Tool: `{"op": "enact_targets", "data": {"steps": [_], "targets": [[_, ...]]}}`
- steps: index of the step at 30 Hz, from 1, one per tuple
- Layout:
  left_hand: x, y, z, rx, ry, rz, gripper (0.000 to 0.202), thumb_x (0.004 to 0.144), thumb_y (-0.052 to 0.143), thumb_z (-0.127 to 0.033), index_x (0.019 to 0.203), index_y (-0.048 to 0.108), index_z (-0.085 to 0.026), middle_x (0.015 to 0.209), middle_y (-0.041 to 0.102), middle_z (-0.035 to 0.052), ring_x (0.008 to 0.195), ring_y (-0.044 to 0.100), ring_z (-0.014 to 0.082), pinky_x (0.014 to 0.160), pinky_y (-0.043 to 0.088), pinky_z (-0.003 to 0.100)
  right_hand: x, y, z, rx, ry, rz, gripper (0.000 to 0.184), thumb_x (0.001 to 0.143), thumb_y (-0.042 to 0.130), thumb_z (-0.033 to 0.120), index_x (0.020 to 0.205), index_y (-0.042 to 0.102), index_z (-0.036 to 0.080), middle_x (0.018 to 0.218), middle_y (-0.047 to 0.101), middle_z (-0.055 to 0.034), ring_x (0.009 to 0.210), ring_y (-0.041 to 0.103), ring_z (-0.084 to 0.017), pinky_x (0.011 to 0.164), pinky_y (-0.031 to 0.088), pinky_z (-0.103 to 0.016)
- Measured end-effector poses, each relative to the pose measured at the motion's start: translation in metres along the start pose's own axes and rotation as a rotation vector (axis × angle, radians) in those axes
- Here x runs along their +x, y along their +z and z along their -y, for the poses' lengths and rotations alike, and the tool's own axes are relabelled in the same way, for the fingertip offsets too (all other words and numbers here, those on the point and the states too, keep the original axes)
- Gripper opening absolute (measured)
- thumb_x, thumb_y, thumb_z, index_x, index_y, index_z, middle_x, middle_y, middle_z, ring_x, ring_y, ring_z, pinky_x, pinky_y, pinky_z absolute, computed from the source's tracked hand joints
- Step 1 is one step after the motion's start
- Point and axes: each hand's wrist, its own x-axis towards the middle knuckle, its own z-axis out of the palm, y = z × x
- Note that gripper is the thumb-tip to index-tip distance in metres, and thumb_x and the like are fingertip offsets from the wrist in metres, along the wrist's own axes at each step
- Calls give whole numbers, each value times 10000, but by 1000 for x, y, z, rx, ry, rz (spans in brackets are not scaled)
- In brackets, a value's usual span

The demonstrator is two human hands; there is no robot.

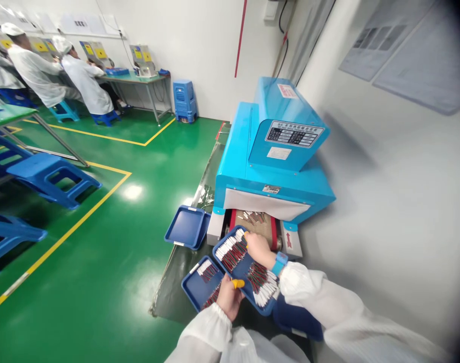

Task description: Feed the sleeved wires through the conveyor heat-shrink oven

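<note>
The blue tray of white-tipped red-and-black wires lies diagonally just in front of the blue conveyor oven, with the half-curled right hand nearer the oven and resting on the wires, and the curled left hand at the tray's lower edge, what either grips unclear.

Head-worn view, facing forward and down, close over a blue tray
</note>
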Motion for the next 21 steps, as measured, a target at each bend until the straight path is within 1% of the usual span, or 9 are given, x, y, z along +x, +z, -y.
{"op": "enact_targets", "data": {"steps": [3,7,12,16,21], "targets": [[2,-1,1,20,-9,-10,670,553,518,19,1181,441,-198,863,688,55,813,648,208,723,502,332,4,1,-5,51,23,24,254,720,468,90,951,557,150,864,645,-115,813,621,-242,631,390,-275],[2,-2,-1,32,-14,-63,635,548,524,13,1147,463,-186,803,686,37,736,652,194,714,500,334,9,1,-17,127,34,41,210,705,474,101,880,574,165,791,640,-87,740,601,-207,575,326,-248],[3,-6,-2,30,5,-103,586,549,530,10,1097,476,-192,801,683,24,724,649,183,726,497,339,19,-1,-38,219,-22,-57,164,670,495,97,792,579,167,745,621,-62,689,548,-171,571,279,-239],[3,-11,0,25,15,-114,481,560,538,-4,1004,499,-183,802,681,28,720,649,182,739,496,351,34,1,-55,193,-81,-146,102,678,515,103,743,576,153,742,613,-72,698,521,-172,580,263,-241],[2,-13,-1,5,22,-129,444,566,560,-10,971,505,-184,804,680,23,737,651,185,743,496,349,47,4,-65,161,-60,-128,112,687,541,96,775,596,137,748,618,-81,694,515,-177,590,268,-248]]}}
